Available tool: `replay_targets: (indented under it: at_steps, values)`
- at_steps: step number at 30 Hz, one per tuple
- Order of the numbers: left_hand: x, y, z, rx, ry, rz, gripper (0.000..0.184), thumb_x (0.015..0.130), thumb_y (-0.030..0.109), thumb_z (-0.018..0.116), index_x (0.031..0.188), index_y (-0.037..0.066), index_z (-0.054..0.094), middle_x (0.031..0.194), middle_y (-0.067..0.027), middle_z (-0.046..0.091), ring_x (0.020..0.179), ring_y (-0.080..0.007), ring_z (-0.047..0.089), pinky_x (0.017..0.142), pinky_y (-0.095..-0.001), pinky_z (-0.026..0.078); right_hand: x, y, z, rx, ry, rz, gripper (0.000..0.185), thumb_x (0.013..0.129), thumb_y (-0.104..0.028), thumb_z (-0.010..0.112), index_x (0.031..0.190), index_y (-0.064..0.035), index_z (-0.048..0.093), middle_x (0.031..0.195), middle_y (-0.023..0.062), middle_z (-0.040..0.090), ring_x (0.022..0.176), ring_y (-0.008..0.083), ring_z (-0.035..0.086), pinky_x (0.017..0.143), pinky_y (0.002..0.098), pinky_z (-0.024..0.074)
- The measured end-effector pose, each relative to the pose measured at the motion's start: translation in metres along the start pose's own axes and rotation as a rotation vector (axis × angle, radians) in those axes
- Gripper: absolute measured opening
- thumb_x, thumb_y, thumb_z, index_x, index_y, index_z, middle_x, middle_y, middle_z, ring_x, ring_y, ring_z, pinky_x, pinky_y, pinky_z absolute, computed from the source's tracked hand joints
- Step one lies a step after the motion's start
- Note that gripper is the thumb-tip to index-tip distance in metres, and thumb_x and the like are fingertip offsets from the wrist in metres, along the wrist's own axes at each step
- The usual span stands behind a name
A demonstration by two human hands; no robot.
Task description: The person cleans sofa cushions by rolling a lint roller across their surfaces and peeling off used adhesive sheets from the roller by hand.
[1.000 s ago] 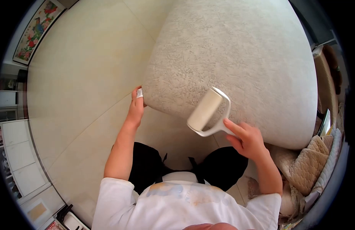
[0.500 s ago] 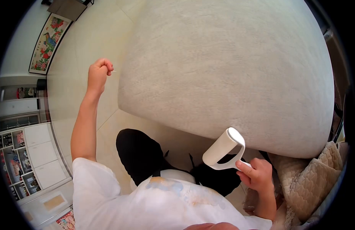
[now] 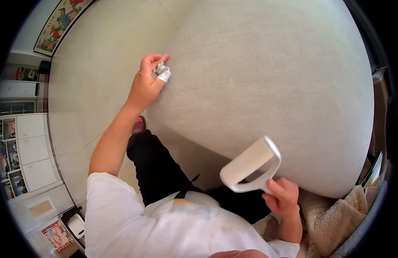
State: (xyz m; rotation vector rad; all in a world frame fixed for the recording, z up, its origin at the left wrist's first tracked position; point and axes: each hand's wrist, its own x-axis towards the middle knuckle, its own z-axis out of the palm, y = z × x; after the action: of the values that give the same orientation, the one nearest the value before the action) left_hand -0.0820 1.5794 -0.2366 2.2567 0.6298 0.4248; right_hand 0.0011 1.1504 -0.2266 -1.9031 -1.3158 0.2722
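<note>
My right hand point(image 3: 284, 197) is wrapped round the handle of a white lint roller point(image 3: 247, 163), whose roll points up and to the left near the front edge of a large pale padded surface point(image 3: 267, 86). My left hand point(image 3: 147, 81) is over the left edge of that surface, its fingers bent toward the thumb. A crumpled white and silvery piece point(image 3: 163, 72) sits between thumb and fingers and covers the thumb tip. Whether the left fingers touch the surface cannot be told.
Folded quilted beige cloth point(image 3: 336, 215) lies at the lower right, beside the padded surface. Pale floor tiles point(image 3: 100, 56) extend on the left. White cabinets point(image 3: 31, 150) with shelves stand at the far left, below a framed flower picture point(image 3: 61, 26). My black-trousered leg point(image 3: 156, 167) is below the surface.
My left hand first left the padded surface's corner, then came back over its left edge, showing the crumpled piece. The roller moved down and right from the surface, then slightly left. My left leg has stretched forward.
</note>
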Motion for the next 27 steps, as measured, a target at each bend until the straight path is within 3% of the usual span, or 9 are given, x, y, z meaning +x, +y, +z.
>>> replay_targets:
  at_steps: [4, 7, 9, 13, 16, 19, 23, 25, 27]
  values:
    - [0.013, -0.046, -0.008, -0.031, -0.006, 0.201, 0.038, 0.084, 0.017, 0.057, 0.117, 0.004, 0.042, 0.126, -0.0158, 0.052, 0.113, -0.0312, 0.049, 0.095, -0.0368, 0.037, 0.03, -0.03, 0.029, 0.009, 0.049, 0.018, 0.056, 0.068, -0.01, 0.072, 0.122, -0.0144, 0.055, 0.06, 0.0037, 0.047, 0.046, 0.0189, 0.044, 0.042, 0.0298, 0.0335]
    - [0.023, -0.06, -0.01, 0.237, 0.114, 0.369, 0.025, 0.083, 0.013, 0.059, 0.107, 0.006, 0.055, 0.112, -0.0121, 0.058, 0.097, -0.0253, 0.056, 0.086, -0.0336, 0.043, 0.033, -0.054, 0.055, 0.035, 0.092, 0.109, 0.054, 0.072, -0.009, 0.071, 0.123, -0.0093, 0.053, 0.062, 0.0064, 0.049, 0.049, 0.0212, 0.045, 0.044, 0.03, 0.0356]
    - [0.032, -0.069, -0.013, 0.012, 0.002, 0.037, 0.017, 0.08, 0.009, 0.061, 0.097, 0.01, 0.065, 0.096, -0.0083, 0.057, 0.08, -0.0201, 0.057, 0.073, -0.0305, 0.047, 0.038, -0.072, 0.08, 0.055, 0.157, 0.192, 0.052, 0.074, -0.008, 0.069, 0.123, -0.005, 0.051, 0.064, 0.0091, 0.049, 0.05, 0.0235, 0.046, 0.046, 0.0306, 0.0367]
    - [0.056, -0.112, 0.011, -0.133, -0.138, 0.1, 0.024, 0.078, 0.004, 0.061, 0.101, 0.008, 0.066, 0.084, -0.0061, 0.051, 0.072, -0.0133, 0.057, 0.063, -0.0253, 0.048, 0.061, -0.108, 0.129, -0.019, 0.173, 0.397, 0.054, 0.072, 0.0, 0.067, 0.124, -0.0015, 0.05, 0.067, 0.0108, 0.05, 0.052, 0.0235, 0.047, 0.048, 0.0297, 0.0384]
    - [0.071, -0.121, 0.04, -0.351, -0.249, 0.18, 0.025, 0.078, 0.0, 0.057, 0.102, 0.005, 0.061, 0.084, -0.0071, 0.052, 0.069, -0.0161, 0.057, 0.062, -0.0273, 0.05, 0.092, -0.123, 0.156, -0.169, 0.307, 0.457, 0.054, 0.073, 0.002, 0.066, 0.124, -0.0014, 0.05, 0.069, 0.0112, 0.051, 0.055, 0.0238, 0.048, 0.051, 0.0296, 0.0406]
    - [0.071, -0.116, 0.062, -0.448, -0.396, 0.16, 0.02, 0.079, -0.003, 0.049, 0.099, 0.001, 0.048, 0.092, -0.0119, 0.054, 0.073, -0.0214, 0.058, 0.063, -0.0311, 0.052, 0.099, -0.128, 0.165, -0.188, 0.338, 0.726, 0.051, 0.074, 0.004, 0.063, 0.124, -0.0006, 0.051, 0.087, 0.0155, 0.061, 0.072, 0.0251, 0.059, 0.066, 0.0282, 0.0466]
    - [0.068, -0.125, 0.069, -0.61, -0.529, 0.173, 0.02, 0.079, -0.003, 0.049, 0.099, 0.001, 0.049, 0.097, -0.0137, 0.054, 0.079, -0.0216, 0.058, 0.066, -0.0308, 0.052, 0.148, -0.125, 0.167, -0.139, 0.401, 0.891, 0.048, 0.08, 0.003, 0.059, 0.127, 0.0002, 0.049, 0.112, 0.0177, 0.06, 0.096, 0.022, 0.062, 0.081, 0.028, 0.0467]
    - [0.064, -0.118, 0.058, -0.678, -0.549, 0.161, 0.02, 0.075, -0.003, 0.05, 0.095, 0.002, 0.05, 0.089, -0.016, 0.054, 0.078, -0.0302, 0.055, 0.068, -0.0372, 0.045, 0.181, -0.121, 0.167, -0.163, 0.409, 0.966, 0.047, 0.081, 0.002, 0.059, 0.127, 0.0003, 0.048, 0.116, 0.0178, 0.059, 0.099, 0.0218, 0.061, 0.083, 0.0279, 0.0463]
    - [0.057, -0.124, 0.061, -0.726, -0.57, 0.166, 0.02, 0.075, -0.002, 0.05, 0.094, 0.002, 0.05, 0.088, -0.0155, 0.054, 0.078, -0.03, 0.055, 0.068, -0.037, 0.045, 0.212, -0.109, 0.167, -0.177, 0.399, 1.001, 0.046, 0.082, 0.0, 0.06, 0.127, 0.0, 0.049, 0.119, 0.0171, 0.058, 0.102, 0.021, 0.06, 0.084, 0.0275, 0.0458]
